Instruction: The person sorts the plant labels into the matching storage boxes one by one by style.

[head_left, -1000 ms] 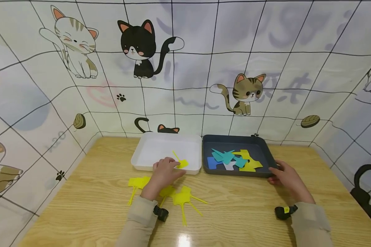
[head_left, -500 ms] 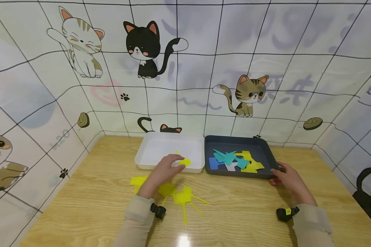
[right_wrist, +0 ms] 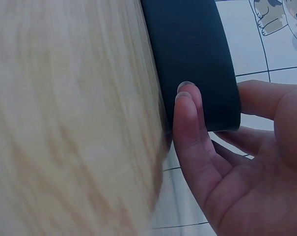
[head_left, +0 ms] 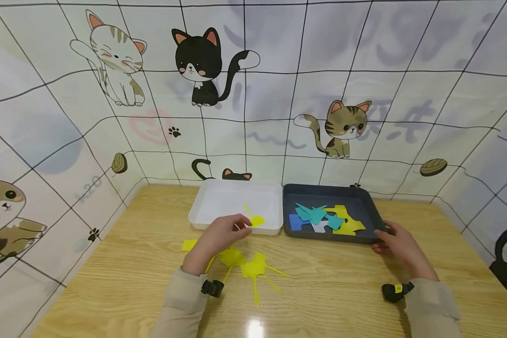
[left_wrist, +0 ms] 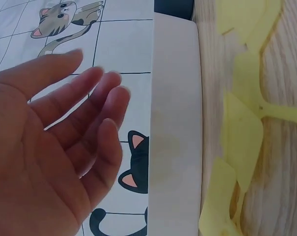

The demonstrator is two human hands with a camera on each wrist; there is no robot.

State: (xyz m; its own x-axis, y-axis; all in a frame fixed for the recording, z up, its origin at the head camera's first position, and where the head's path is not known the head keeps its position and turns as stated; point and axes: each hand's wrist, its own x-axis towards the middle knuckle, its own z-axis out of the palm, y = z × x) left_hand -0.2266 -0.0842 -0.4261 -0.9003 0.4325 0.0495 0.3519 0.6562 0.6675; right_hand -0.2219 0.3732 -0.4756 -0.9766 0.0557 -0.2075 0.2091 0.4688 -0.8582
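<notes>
In the head view my left hand (head_left: 219, 234) hovers over the front rim of a white tray (head_left: 232, 192). Its fingers are loosely bent, and the left wrist view shows nothing between them. Just right of the fingertips, inside the tray, lies a yellow paper-like cut-out (head_left: 257, 220) with a thin strip. More yellow cut-outs (head_left: 253, 269) with long thin strips lie on the table below, some partly hidden by the left arm. My right hand (head_left: 401, 246) holds the front right corner of a dark grey tray (head_left: 357, 199), its thumb at the rim and fingers against the outer wall (right_wrist: 197, 59).
Inside the dark tray are turquoise pieces (head_left: 317, 215), a blue piece (head_left: 297, 222), a pale piece (head_left: 320, 226) and yellow pieces (head_left: 348, 226). Both trays stand side by side at the back of the wooden table (head_left: 329, 291), against a cat-patterned cloth (head_left: 270, 94).
My left hand has drawn slightly left, away from the yellow cut-out in the white tray. The right hand stays at the dark tray's corner. The head view has shifted a little.
</notes>
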